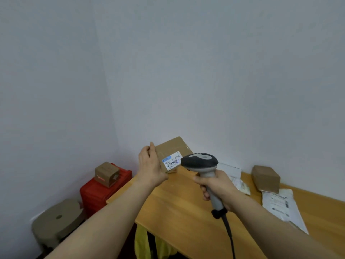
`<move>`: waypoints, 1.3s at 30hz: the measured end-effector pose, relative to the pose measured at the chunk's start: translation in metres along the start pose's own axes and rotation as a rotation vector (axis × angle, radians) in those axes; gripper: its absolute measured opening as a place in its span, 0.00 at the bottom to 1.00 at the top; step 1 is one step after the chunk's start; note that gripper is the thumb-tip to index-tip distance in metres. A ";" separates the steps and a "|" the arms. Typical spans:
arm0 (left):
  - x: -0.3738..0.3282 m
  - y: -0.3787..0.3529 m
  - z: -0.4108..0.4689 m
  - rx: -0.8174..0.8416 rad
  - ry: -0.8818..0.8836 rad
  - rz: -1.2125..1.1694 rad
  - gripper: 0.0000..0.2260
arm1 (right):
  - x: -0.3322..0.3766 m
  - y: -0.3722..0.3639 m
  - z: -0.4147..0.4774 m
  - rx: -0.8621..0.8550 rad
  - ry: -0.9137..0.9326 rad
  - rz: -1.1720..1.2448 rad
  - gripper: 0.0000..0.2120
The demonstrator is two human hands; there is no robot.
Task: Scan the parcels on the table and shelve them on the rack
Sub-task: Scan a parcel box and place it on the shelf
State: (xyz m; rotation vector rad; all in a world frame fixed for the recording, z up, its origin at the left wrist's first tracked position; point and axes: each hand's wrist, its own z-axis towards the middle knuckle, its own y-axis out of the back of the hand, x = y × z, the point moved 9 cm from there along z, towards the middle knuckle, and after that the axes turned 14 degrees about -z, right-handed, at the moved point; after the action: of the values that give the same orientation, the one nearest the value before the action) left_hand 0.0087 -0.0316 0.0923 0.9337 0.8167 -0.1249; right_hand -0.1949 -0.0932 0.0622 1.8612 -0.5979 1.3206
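My left hand (150,165) holds a flat brown cardboard parcel (172,148) tilted up above the far left corner of the wooden table (179,208). A white label with a barcode (172,161) faces me on the parcel. My right hand (216,186) grips the handle of a grey and black barcode scanner (200,161), whose head sits just right of the label and points at it. The scanner's black cable (228,232) hangs down toward me. No rack is in view.
A small brown box (266,177) and white mailer bags (283,206) lie on the table's right side. Left of the table stand a red case (100,189) with a small carton (107,173) on top and a tan stool (56,219). Yellow material (143,242) shows under the table.
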 end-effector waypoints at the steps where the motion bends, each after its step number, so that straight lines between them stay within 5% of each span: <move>1: 0.001 0.006 0.001 -0.017 -0.014 0.028 0.56 | 0.003 -0.004 -0.003 0.005 -0.008 -0.017 0.07; 39: 0.039 0.022 0.046 -0.043 -0.042 0.155 0.55 | 0.030 -0.023 0.006 -0.008 -0.036 -0.106 0.09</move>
State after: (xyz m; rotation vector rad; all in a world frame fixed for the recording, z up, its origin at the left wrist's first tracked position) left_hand 0.0717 -0.0437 0.0962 0.9470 0.7030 0.0079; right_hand -0.1641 -0.0828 0.0821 1.8873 -0.5148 1.2160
